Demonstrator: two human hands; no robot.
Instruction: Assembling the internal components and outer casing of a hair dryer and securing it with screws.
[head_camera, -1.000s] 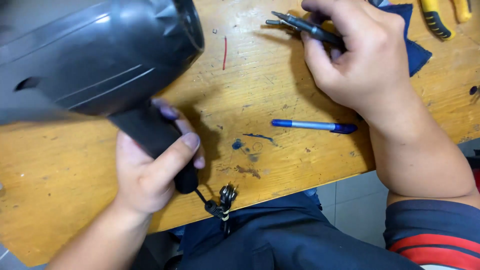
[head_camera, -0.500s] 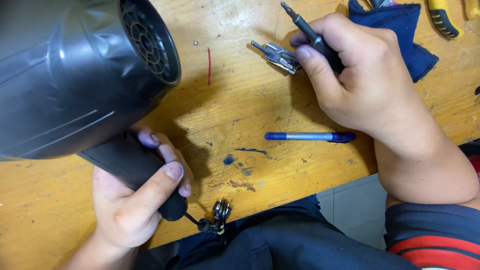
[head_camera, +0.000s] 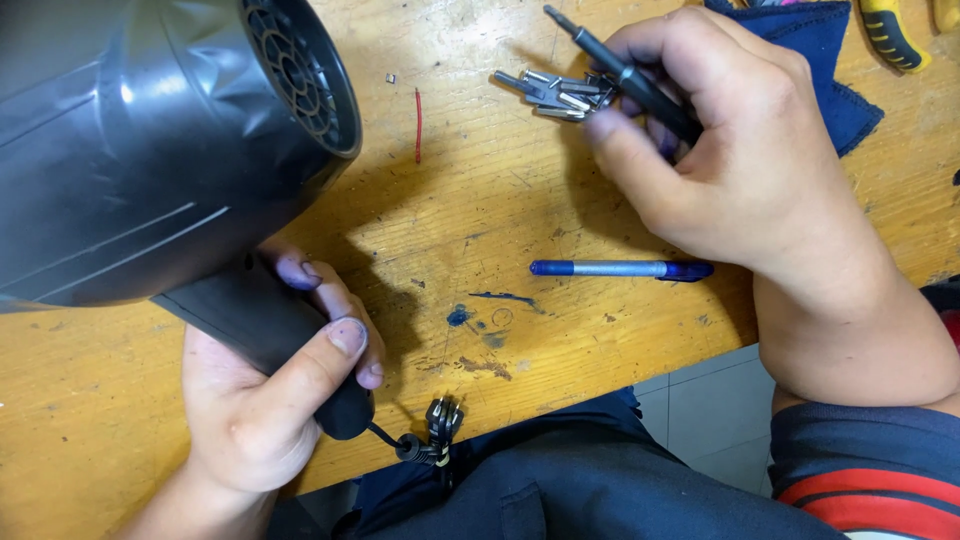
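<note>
On the wooden worktop (head_camera: 560, 190) lies one blue pen (head_camera: 615, 268); left hand (head_camera: 265, 400) fingers wrap one hair dryer (head_camera: 150, 160), right hand (head_camera: 730, 150) fingers pinch one screwdriver (head_camera: 620, 70).

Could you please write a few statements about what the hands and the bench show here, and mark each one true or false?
1. The left hand grips the handle of the black hair dryer. True.
2. The right hand holds a yellow-handled tool. False: it holds a dark screwdriver; the yellow-handled tool lies untouched at the top edge.
3. The blue pen lies on the wooden bench, with no hand on it. True.
4. The loose metal bits sit on the blue cloth. False: they lie on bare wood, left of the cloth.
5. A short red wire lies near the dryer's grille. True.
</note>
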